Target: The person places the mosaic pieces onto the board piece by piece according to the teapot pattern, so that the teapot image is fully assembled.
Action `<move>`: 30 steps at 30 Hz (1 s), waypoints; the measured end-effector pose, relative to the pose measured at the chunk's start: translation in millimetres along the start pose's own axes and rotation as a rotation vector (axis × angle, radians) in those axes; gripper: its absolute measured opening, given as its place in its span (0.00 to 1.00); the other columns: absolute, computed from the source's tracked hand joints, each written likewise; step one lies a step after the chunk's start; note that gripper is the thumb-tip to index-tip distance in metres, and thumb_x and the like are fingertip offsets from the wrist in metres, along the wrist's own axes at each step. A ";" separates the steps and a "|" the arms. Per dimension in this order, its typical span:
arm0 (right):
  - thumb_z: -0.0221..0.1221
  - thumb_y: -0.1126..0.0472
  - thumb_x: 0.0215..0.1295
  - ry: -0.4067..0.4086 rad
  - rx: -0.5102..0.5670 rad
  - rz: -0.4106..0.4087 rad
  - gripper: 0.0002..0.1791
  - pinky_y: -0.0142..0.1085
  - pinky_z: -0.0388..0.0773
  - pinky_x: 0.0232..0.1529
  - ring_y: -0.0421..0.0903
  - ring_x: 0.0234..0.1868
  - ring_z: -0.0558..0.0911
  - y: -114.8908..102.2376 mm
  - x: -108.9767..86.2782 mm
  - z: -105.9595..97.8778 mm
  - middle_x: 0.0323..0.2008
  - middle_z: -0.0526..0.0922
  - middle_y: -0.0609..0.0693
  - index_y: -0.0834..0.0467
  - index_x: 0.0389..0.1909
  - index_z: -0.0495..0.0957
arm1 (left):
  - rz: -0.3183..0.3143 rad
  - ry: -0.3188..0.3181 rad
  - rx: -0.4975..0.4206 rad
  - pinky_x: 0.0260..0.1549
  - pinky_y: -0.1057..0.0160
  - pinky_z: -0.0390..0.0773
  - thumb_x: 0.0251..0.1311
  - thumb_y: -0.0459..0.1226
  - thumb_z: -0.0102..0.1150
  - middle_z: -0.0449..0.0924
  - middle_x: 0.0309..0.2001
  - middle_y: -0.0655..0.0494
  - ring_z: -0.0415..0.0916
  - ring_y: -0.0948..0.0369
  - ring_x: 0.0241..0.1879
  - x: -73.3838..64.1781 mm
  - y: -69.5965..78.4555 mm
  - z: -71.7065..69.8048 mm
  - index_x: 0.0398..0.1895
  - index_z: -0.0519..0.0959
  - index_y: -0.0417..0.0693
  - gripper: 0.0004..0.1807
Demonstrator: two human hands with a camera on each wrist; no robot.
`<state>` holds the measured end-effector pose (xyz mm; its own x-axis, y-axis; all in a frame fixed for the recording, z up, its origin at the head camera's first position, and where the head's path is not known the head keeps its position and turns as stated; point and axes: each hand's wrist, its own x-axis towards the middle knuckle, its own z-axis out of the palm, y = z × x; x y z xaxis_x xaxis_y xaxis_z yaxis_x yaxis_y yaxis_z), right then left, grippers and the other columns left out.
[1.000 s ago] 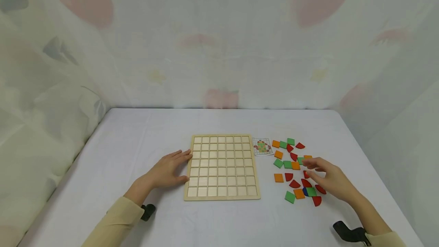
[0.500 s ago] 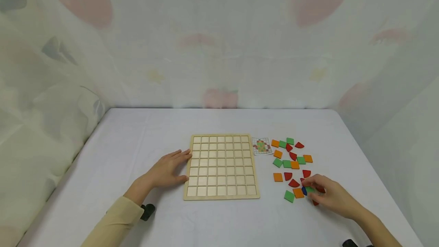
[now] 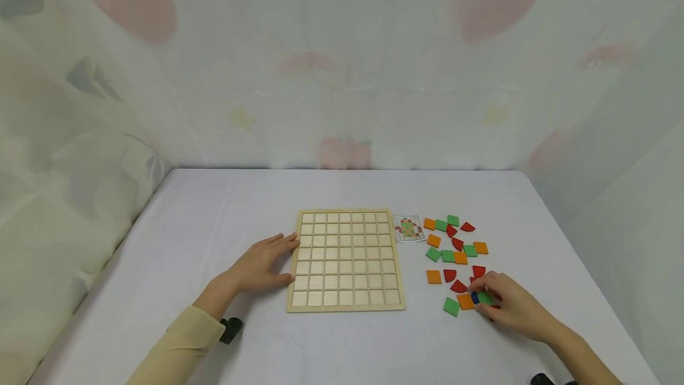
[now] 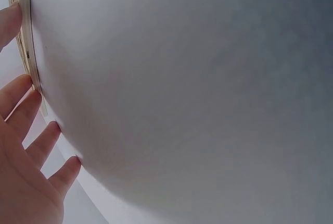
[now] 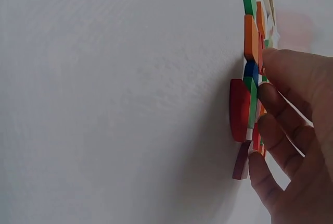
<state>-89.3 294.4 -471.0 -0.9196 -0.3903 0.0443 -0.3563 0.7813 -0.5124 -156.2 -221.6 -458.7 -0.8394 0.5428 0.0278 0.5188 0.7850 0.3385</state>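
My left hand [image 3: 259, 267] rests at the left edge of a wooden grid board [image 3: 347, 312], fingers spread and fingertips touching its rim. In the left wrist view the fingertips of that hand [image 4: 23, 172] meet the board's side [image 4: 25, 31]. On the right, my right hand [image 3: 515, 308] has thumb and index finger at either end of a small dark blue piece [image 3: 474, 297], pinching it on the table. A green square tile [image 3: 484, 297] lies right beside it, partly under the fingers. In the right wrist view, the blue piece [image 5: 251, 71] sits between an orange tile [image 5: 251, 37] and a green tile.
Several orange, green and red tiles lie scattered right of the board, among them a red quarter-round [image 3: 458, 286] and a green square [image 3: 451, 306]. A printed pattern card [image 3: 409, 229] lies at the board's upper right. White cloth covers the table [image 3: 230, 195].
My right hand has come down and towards me from the upper tiles to the blue piece, its thumb lately shifting left. My left hand and the board have stayed put.
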 end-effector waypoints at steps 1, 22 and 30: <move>0.69 0.58 0.48 0.008 -0.012 -0.003 0.16 0.27 0.71 0.31 0.35 0.33 0.67 0.3 0.3 0.7 0.33 0.73 0.34 0.45 0.39 0.77 | 0.003 0.003 0.002 0.58 0.40 0.60 0.47 0.48 0.66 0.61 0.67 0.51 0.58 0.43 0.65 0.0 -0.2 0.3 0.64 0.66 0.47 0.39; 0.72 0.57 0.40 0.058 -0.182 -0.023 0.18 0.26 0.71 0.29 0.34 0.31 0.67 4.4 4.7 5.8 0.30 0.71 0.33 0.44 0.32 0.75 | -0.010 0.000 0.016 0.58 0.40 0.61 0.47 0.47 0.66 0.61 0.67 0.51 0.59 0.44 0.65 0.2 1.6 -0.6 0.64 0.66 0.47 0.39; 0.69 0.57 0.46 0.013 -0.069 0.071 0.16 0.25 0.72 0.28 0.35 0.29 0.67 2.4 8.2 1.3 0.27 0.72 0.36 0.47 0.36 0.75 | -0.023 -0.029 0.009 0.58 0.40 0.60 0.48 0.48 0.65 0.59 0.68 0.53 0.57 0.45 0.66 1.0 1.5 0.3 0.65 0.65 0.48 0.39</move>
<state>-97.5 292.5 -473.0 -0.9448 -0.3269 0.0214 -0.3005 0.8388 -0.4540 -156.2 -219.9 -458.5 -0.8461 0.5331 -0.0066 0.5012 0.7997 0.3306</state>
